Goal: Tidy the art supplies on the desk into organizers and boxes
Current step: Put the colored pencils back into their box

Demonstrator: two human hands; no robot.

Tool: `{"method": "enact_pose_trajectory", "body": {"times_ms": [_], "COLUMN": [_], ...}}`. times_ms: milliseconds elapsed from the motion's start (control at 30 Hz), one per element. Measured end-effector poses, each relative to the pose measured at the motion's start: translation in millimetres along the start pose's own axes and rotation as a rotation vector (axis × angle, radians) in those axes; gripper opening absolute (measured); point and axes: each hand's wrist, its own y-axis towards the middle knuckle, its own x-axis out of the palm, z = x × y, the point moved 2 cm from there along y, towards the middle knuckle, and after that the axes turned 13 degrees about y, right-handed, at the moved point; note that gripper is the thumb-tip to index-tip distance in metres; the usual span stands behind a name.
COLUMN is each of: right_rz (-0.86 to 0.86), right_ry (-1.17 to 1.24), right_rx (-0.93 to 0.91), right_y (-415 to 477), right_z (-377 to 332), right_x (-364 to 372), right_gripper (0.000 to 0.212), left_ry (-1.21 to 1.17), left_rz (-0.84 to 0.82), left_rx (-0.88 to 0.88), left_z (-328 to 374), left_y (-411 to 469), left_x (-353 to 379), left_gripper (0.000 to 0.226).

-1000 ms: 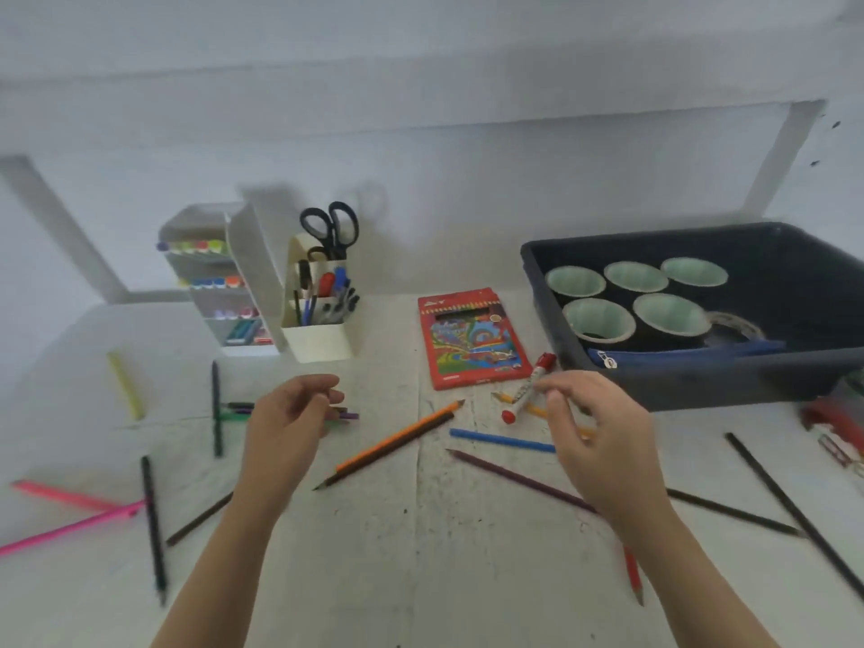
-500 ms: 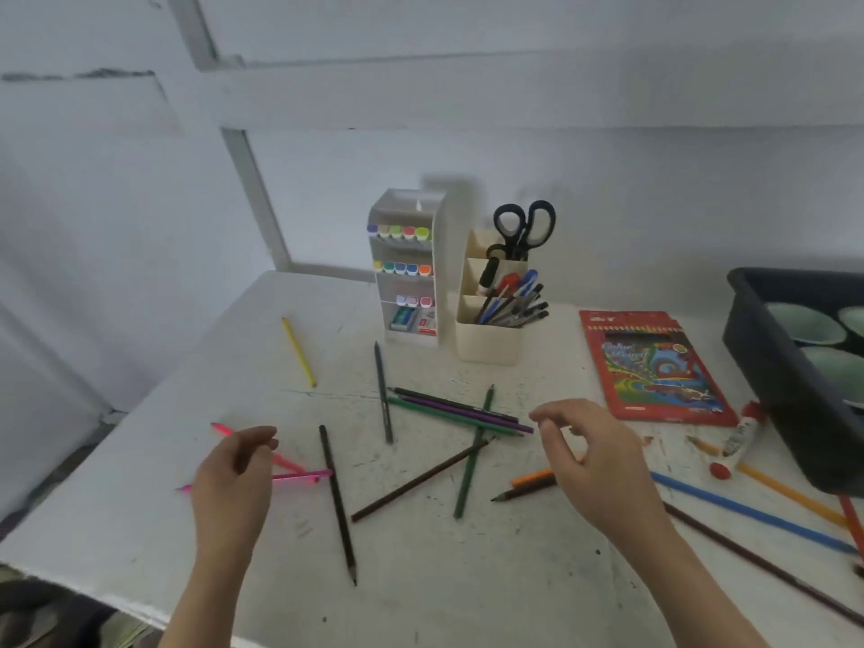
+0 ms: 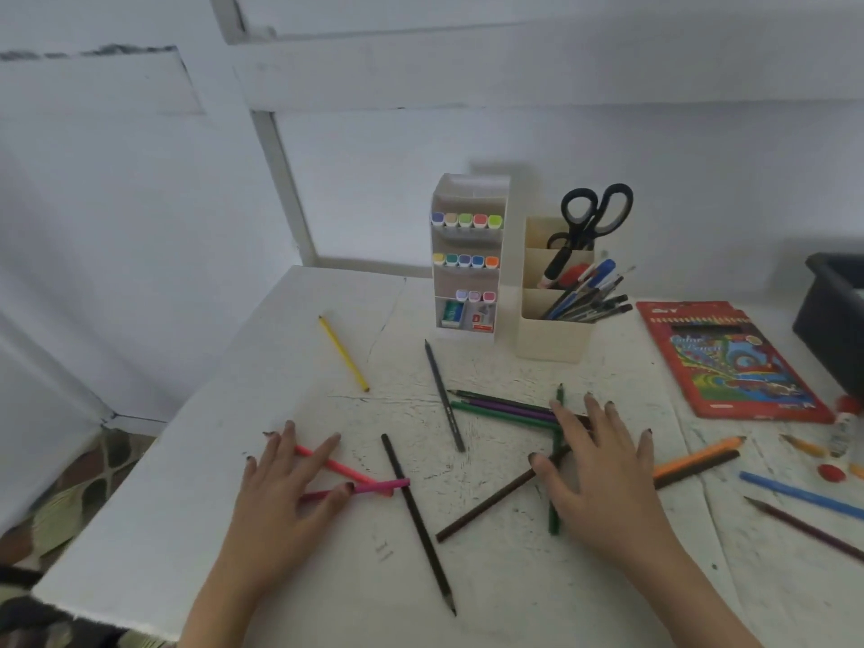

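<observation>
Pink pencils (image 3: pixel 374 486) under left hand (image 3: pixel 280 498), right hand (image 3: pixel 603 474) splayed flat

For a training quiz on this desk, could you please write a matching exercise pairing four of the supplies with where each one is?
1 yellow pencil
2 scissors
3 red coloured-pencil box
4 pink markers

A in the cream pen holder
B under the left hand
C lying alone, far left
D flat, right of the holder

Pairs: 1-C, 2-A, 3-D, 4-B

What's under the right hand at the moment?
The right hand lies flat over a green pencil and a brown pencil. Their covered parts, and anything else beneath the palm, cannot be seen.
</observation>
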Motion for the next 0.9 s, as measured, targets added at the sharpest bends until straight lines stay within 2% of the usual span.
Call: {"method": "enact_pose_trajectory", "body": {"times_ms": [133, 300, 433, 700, 900], "right_rz": [-0.096, -0.125, -0.108, 0.086, 0.378], "right_ry": [-0.052, -0.070, -0.002, 0.131, 0.208], "right_rx": [0.058, 0.012, -0.008, 0.168, 0.236], "right_y": [0.4, -1.0, -3.7, -17.6, -38.7], "right_z": [-2.1, -6.3, -3.1, 32.1, 54.7], "right_x": [11.9, 14.1, 7.5, -42.3, -72.8], "right_gripper": [0.069, 0.064, 0.061, 0.059, 0.047], "left_ry": [0.119, 0.133, 0.108, -0.079, -0.311], "left_rz": [-0.049, -0.083, -0.104, -0.034, 0.214], "left_rx": [0.129, 0.304, 0.392, 0.381, 0.404], "left_z": [16.5, 53.4, 80.7, 84.9, 129.5], "left_y": [9.9, 25.2, 35.3, 56.4, 56.6], "left_x": [10.5, 22.4, 28.1, 4.8, -6.0], "left_gripper": [0.082, 0.074, 0.079, 0.066, 0.028]}}
